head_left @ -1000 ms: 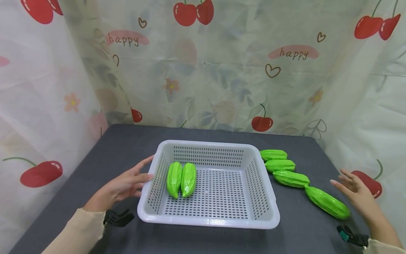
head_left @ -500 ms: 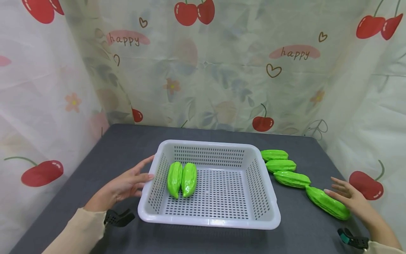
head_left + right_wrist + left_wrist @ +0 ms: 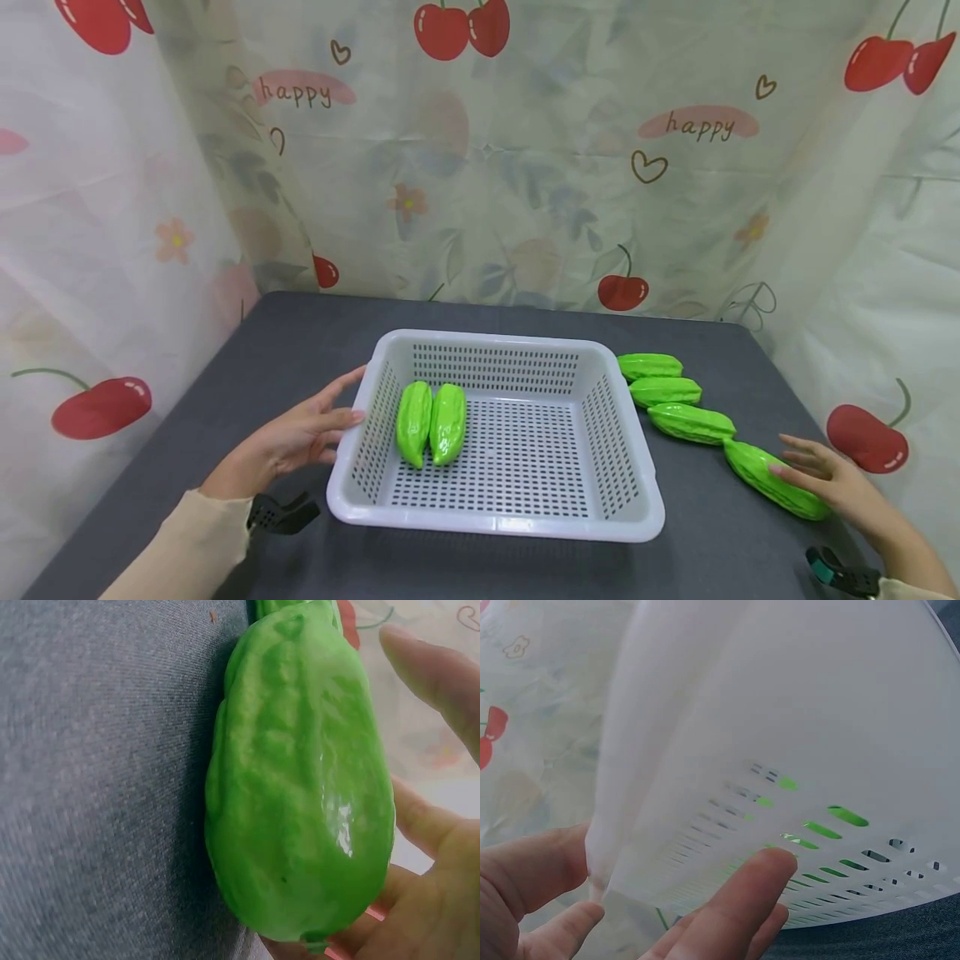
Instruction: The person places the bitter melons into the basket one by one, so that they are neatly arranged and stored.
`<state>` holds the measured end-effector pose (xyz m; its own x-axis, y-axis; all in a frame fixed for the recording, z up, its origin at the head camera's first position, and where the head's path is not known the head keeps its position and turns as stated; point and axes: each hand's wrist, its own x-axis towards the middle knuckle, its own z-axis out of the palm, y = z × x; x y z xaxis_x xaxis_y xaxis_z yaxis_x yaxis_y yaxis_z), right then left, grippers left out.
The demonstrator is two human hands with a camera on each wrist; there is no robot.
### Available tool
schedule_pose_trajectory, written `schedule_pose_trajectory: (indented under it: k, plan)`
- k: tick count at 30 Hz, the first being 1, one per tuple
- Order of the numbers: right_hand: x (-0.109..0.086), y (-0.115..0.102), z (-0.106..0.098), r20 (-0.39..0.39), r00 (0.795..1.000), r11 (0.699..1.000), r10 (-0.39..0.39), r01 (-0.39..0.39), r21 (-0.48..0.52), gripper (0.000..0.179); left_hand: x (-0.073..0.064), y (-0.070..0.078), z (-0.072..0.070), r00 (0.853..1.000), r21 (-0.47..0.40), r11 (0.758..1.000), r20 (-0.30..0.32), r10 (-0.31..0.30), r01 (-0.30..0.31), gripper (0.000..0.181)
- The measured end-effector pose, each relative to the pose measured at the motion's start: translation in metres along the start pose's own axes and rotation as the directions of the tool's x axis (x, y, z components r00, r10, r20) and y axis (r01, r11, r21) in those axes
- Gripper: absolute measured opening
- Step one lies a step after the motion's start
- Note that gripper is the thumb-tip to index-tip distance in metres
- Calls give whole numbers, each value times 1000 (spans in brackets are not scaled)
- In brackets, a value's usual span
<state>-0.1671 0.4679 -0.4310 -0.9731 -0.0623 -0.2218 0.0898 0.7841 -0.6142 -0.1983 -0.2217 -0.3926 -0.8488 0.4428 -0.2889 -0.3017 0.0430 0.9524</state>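
Note:
A pale perforated plastic basket (image 3: pixel 495 525) stands on the dark table, with two green bitter melons (image 3: pixel 413 423) side by side in its left part. My left hand (image 3: pixel 292 437) holds the basket's left rim; the left wrist view shows fingertips (image 3: pixel 761 877) against its outer wall. To the right of the basket, several more bitter melons lie in a slanting row. Over the nearest of them, a bitter melon (image 3: pixel 300 780), my right hand (image 3: pixel 840 483) is spread, thumb and fingers not closed round it. Some right-hand fingers are partly hidden behind that melon in the right wrist view.
Three more bitter melons, the nearest of them a bitter melon (image 3: pixel 690 422), lie close along the basket's right side. A patterned curtain (image 3: pixel 480 208) with cherries surrounds the table (image 3: pixel 322 325) at the back and both sides.
My right hand has come down and leftward from beside the row to the nearest bitter melon. My left hand and the basket stay as they were.

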Motion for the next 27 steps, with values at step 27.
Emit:
schedule_pose_trajectory:
  k: [27]
  plan:
    - [-4, 18, 1, -16, 999, 995, -48, 46, -90, 72, 0, 0, 1, 1000, 2, 1000, -10, -5, 5, 87]
